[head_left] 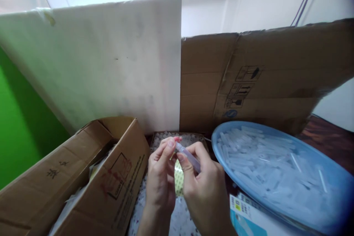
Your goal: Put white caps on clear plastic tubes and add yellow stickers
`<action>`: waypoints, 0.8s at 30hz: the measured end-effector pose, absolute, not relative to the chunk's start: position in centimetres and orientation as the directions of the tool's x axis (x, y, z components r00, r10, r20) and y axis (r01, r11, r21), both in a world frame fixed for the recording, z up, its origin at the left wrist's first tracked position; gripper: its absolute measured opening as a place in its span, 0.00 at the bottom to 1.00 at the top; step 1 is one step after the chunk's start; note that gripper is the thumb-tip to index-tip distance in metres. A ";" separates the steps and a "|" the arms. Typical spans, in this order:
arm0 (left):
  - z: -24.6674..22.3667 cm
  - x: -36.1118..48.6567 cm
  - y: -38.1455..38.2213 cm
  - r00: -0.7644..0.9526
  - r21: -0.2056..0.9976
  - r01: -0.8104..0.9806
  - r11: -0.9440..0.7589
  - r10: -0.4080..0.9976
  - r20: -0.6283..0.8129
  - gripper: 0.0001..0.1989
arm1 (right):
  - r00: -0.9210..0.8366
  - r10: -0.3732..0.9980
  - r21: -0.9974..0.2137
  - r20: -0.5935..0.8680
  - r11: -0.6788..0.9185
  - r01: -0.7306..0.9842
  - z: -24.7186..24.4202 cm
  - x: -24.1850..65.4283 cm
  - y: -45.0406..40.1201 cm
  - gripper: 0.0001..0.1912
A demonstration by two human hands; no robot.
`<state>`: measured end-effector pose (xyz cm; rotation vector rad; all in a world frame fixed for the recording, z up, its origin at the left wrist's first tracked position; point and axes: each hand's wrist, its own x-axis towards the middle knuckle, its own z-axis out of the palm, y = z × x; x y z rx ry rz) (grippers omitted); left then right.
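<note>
Umbrella-printed cardboard [265, 81], tube [193, 159] in right hand [206, 184]

Makeshift workshop: blue basin [250, 188], heaped translucent plastic tubes [262, 162] inside; cardboard carton [129, 169], left of basin; cardboard partition [201, 81], behind it.

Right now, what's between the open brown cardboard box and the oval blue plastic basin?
In head view: left hand, right hand holding a translucent plastic tube, small whitish pieces, and a yellow dotted item.

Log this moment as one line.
right hand: gripping translucent plastic tube | left hand: at tube's far end | blue basin: right, holding translucent pieces | open cardboard box: left
</note>
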<state>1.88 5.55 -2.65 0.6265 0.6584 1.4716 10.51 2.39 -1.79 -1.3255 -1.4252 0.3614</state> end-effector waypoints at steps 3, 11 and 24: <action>-2.6 1.9 5.6 -0.041 0.743 -0.669 -0.023 0.999 -0.005 0.17 | 0.233 0.821 -0.766 0.522 0.330 0.552 -1.8 10.3 2.3 0.11; -2.6 2.1 4.9 -0.025 0.704 -0.710 0.018 0.998 -0.051 0.16 | 0.221 0.797 -0.702 0.562 0.319 0.637 -1.6 10.0 1.8 0.09; -3.0 0.5 5.8 0.058 0.950 -0.213 -0.227 0.968 0.244 0.11 | -0.244 0.872 -0.664 0.426 0.484 0.570 -0.2 15.7 1.8 0.18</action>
